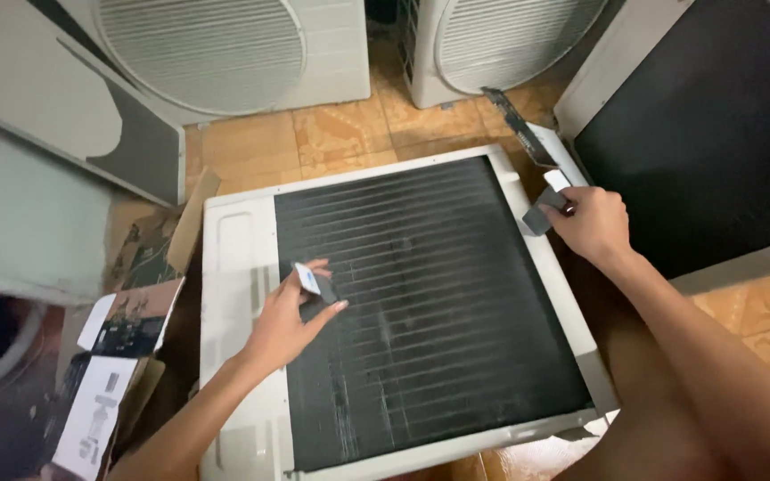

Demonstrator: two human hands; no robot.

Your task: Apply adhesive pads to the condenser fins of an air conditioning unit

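An air-conditioner unit lies flat on the floor with its white casing [235, 267] around a black finned coil [430, 303]. My left hand [285, 322] rests over the coil's left part and holds a small grey and white flat tool [314, 285] against the fins. My right hand [592, 223] is at the coil's right upper edge and grips another small grey and white piece [545, 208].
Two white outdoor units with round fan grilles [216, 44] [510, 40] stand behind. A dark panel [697, 134] leans at the right. An open cardboard box [126, 347] lies at the left. A thin dark strip [514, 120] sticks up near the casing's far right corner. Orange tiles cover the floor.
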